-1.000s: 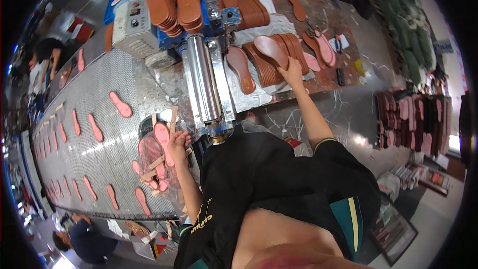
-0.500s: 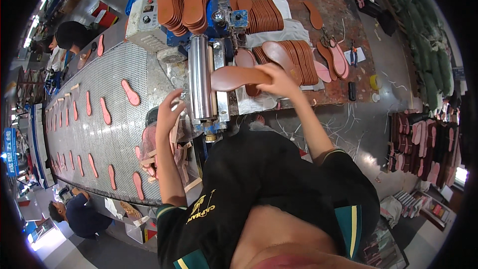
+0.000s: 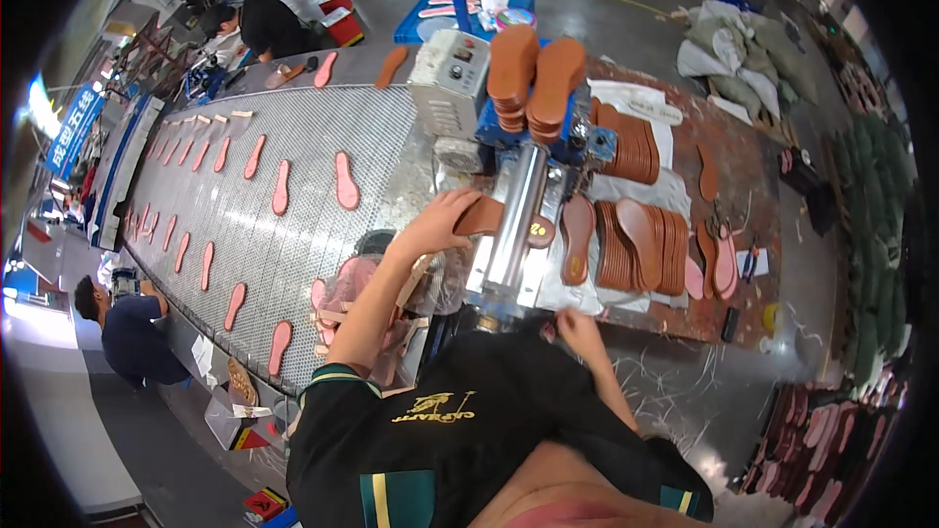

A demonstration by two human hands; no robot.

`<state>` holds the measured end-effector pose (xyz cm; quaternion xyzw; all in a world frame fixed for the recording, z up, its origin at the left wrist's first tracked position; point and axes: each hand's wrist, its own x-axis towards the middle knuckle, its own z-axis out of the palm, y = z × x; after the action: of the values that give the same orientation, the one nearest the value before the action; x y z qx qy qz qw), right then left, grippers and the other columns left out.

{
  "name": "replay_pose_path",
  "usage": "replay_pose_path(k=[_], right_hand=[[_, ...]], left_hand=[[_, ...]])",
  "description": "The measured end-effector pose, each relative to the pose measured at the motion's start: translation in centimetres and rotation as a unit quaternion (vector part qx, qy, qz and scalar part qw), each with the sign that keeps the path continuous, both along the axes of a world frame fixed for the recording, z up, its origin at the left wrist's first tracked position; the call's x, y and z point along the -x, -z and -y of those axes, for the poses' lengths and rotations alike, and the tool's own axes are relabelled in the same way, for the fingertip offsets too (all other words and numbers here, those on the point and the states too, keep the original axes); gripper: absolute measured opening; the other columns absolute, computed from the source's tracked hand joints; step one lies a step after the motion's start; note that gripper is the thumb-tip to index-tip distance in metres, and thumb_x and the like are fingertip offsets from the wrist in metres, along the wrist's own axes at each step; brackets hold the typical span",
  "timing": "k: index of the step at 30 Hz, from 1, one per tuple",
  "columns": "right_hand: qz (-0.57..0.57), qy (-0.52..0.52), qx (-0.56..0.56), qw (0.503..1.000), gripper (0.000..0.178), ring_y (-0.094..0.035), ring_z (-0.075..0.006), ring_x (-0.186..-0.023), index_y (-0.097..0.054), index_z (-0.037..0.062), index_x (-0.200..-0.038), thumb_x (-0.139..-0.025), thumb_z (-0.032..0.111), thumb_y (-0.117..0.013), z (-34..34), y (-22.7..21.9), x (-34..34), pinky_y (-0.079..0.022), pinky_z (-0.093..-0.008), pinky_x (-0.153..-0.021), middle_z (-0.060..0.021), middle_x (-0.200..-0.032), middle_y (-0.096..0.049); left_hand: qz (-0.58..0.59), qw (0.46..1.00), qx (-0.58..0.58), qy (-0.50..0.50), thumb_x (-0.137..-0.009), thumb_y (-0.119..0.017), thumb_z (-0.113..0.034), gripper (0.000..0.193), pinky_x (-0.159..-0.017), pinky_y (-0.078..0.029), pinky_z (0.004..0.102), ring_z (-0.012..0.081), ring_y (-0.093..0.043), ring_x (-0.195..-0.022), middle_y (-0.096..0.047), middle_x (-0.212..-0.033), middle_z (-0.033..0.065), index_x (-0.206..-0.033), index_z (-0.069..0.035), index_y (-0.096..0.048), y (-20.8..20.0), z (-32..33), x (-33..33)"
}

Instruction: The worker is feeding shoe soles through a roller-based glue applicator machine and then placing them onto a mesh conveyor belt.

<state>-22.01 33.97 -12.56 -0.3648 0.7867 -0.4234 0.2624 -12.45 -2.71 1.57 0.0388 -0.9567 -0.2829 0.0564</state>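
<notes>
A brown insole point(image 3: 478, 218) lies through the steel roller point(image 3: 521, 198) of a small press, its heel end point(image 3: 540, 232) showing on the roller's right side. My left hand point(image 3: 437, 224) is closed on the insole's end left of the roller. My right hand point(image 3: 579, 330) is at the table's front edge with fingers curled; nothing shows in it. Just beyond it a single brown insole point(image 3: 577, 242) lies on white sheeting. To its right stands a row of brown insoles point(image 3: 668, 249), with one insole point(image 3: 637, 240) leaning over it. Two stacks of insoles point(image 3: 512, 68) point(image 3: 556, 86) sit atop the press.
Pink insoles point(image 3: 345, 181) lie spaced out on a mesh conveyor point(image 3: 323, 264) at left. A bag of pink pieces point(image 3: 357, 288) sits below my left forearm. A control box point(image 3: 448, 83) stands behind the press. Pliers point(image 3: 750, 263) lie at right. Two people work beyond the conveyor.
The brown insole has gone from my right hand into the roller, and my left hand has taken its end. My right hand has drawn back to the table edge. The view has shifted.
</notes>
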Motion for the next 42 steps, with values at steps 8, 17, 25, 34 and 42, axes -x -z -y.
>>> replay_pose_path(k=[8,17,25,34,42], right_hand=[[0.105,-0.005,-0.145,0.984,0.021,-0.065,-0.0281,-0.078,-0.062,-0.0004,-0.096,-0.084,0.016,-0.056,-7.4,14.0,-4.2,-0.048,-0.0365,-0.071,-0.0166,-0.083,-0.066],[0.059,0.072,-0.356,0.930,0.025,-0.066,-0.0249,-0.081,-0.066,-0.0001,-0.093,-0.081,0.020,-0.057,-11.1,15.8,-8.6,-0.049,-0.0362,-0.074,-0.0168,-0.082,-0.067],[0.152,-0.103,-0.304,0.935,0.024,-0.063,-0.0213,-0.075,-0.066,0.0011,-0.097,-0.086,0.020,-0.055,-6.9,13.2,-3.6,-0.048,-0.0347,-0.068,-0.0129,-0.083,-0.067],[0.267,-0.110,-0.317,0.903,0.014,-0.052,-0.0108,-0.057,-0.064,0.0057,-0.083,-0.086,0.012,-0.052,-0.2,9.3,-0.1,-0.040,-0.0264,-0.048,-0.0010,-0.069,-0.058],[0.249,-0.102,-0.402,0.876,0.013,-0.046,-0.0111,-0.048,-0.062,0.0062,-0.082,-0.082,0.009,-0.050,-2.1,13.3,1.4,-0.038,-0.0284,-0.041,0.0003,-0.062,-0.051]], left_hand=[[-0.012,0.999,-0.040,-0.035,-0.058,-0.079,-0.010,0.085,-0.102,-0.036,0.0411,0.0375,-0.043,-0.117,-0.045,-0.127,0.0181,-0.133,-0.005,-0.038,3.8,5.6,-4.0],[0.004,0.660,-0.745,-0.098,-0.075,-0.066,0.005,0.073,-0.098,-0.040,0.0338,0.0174,-0.047,-0.118,-0.048,-0.128,0.0063,-0.139,-0.009,-0.033,12.7,2.6,-11.7],[-0.202,0.434,-0.862,-0.166,-0.077,-0.062,0.008,0.063,-0.096,-0.044,0.0397,0.0208,-0.054,-0.110,-0.054,-0.118,0.0046,-0.133,-0.008,-0.037,14.3,-5.6,-17.6],[-0.502,0.329,-0.729,-0.330,-0.086,-0.059,-0.015,0.046,-0.104,-0.036,0.0427,0.0243,-0.049,-0.117,-0.052,-0.124,0.0073,-0.128,-0.007,-0.042,13.3,-4.6,-26.9],[-0.597,0.194,-0.629,-0.459,-0.092,-0.048,-0.028,0.042,-0.103,-0.034,0.0511,0.0314,-0.048,-0.119,-0.052,-0.126,0.0139,-0.125,-0.003,-0.045,17.5,-7.3,-41.0]])
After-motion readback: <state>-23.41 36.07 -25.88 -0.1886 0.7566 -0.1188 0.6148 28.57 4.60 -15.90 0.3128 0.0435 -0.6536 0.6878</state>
